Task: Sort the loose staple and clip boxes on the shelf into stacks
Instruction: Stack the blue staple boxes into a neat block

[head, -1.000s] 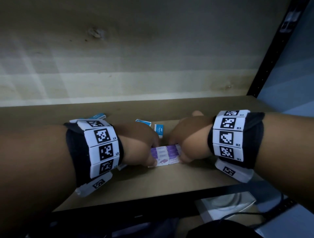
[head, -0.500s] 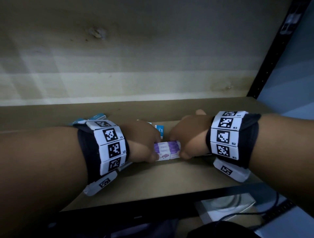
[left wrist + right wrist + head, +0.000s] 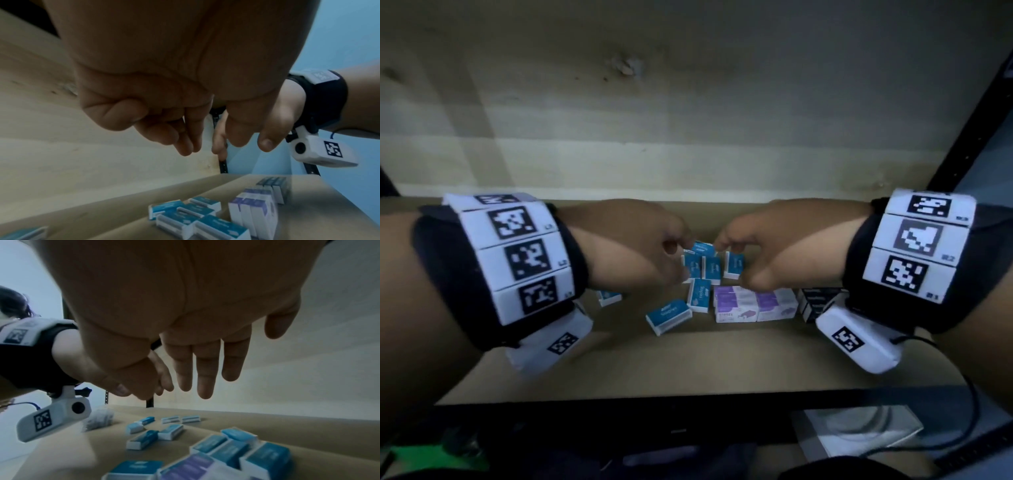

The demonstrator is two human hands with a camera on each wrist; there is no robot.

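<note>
Shelf (image 3: pixel 688 363) of brown board carries everything here, under a pale wooden underside. Nearest its front edge lies a loose blue staple box (image 3: pixel 669 316), tilted. Just beyond it to the right, purple boxes (image 3: pixel 755 304) stand packed side by side, a dark box (image 3: pixel 815 303) touching their right end. Farther back sits a huddle of blue boxes (image 3: pixel 710 267), upright and touching. Both hands hang above that huddle, well off the board. The left hand (image 3: pixel 633 245) has its fingers (image 3: pixel 185 142) loosely bent, tips close together, gripping nothing. The right hand (image 3: pixel 774 246) has fingers (image 3: pixel 203 379) straight and slightly spread, also bare. More blue boxes (image 3: pixel 180 419) lie scattered at the far left.
</note>
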